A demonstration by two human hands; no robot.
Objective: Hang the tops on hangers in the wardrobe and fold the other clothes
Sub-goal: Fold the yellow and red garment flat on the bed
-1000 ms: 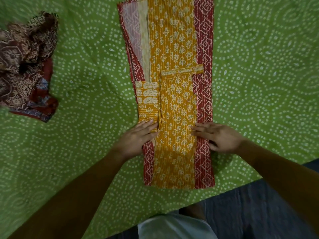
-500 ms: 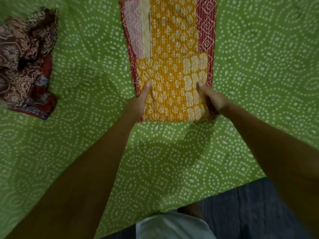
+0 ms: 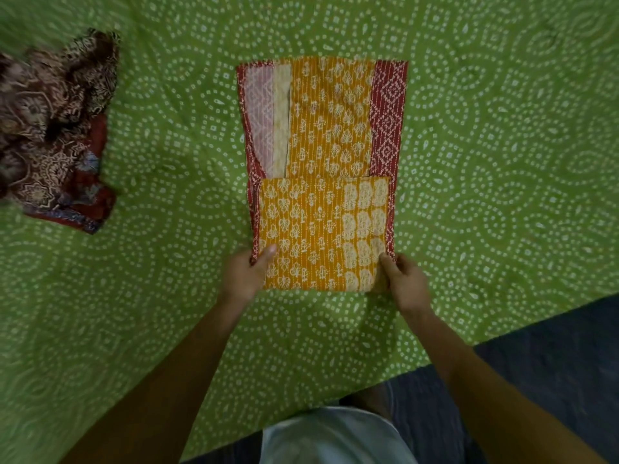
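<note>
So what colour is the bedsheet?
Green bedsheet with white dotted swirls, clear in the head view.

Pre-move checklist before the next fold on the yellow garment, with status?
1. Left hand grips the near-left corner of the yellow garment: ok.
2. Right hand grips the near-right corner: ok.
3. Folded flap lies square on the garment: ok.
4. Far half lies flat on the green bedsheet: ok.
5. Brown crumpled cloth lies apart from the garment: ok.
6. Layers under the flap smooth: cannot tell.
</note>
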